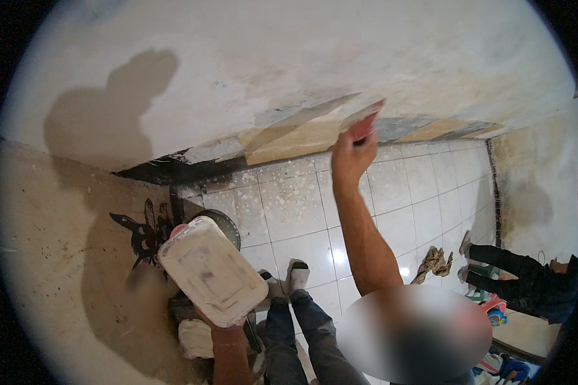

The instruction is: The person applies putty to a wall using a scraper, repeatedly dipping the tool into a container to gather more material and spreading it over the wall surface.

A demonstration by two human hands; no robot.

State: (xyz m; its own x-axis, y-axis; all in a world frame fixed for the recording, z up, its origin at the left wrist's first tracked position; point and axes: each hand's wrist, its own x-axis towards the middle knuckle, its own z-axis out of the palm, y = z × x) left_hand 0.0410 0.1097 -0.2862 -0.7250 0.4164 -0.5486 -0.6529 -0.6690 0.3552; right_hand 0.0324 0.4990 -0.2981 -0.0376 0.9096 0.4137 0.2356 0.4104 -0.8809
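Observation:
My left hand (227,330) grips a whitish rectangular plastic tray or lid (213,273) by its near edge and holds it out over the floor. Grey smears mark its flat face. My right arm reaches up to the wall, and my right hand (354,157) is closed around a red putty scraper (368,122). The scraper is tilted, and its edge seems to lie close to or on the wall (263,64). Whether it touches cannot be told. Around it, the low part of the wall shows patchy yellow and grey bands (295,135).
A dark round bucket (230,230) stands partly behind the tray. White spatters dot the tiled floor (289,199). A crumpled brown cloth (433,264) lies right of my arm. Another person (526,279) stands at the far right, near colourful items (494,311). A blurred patch hides the lower right.

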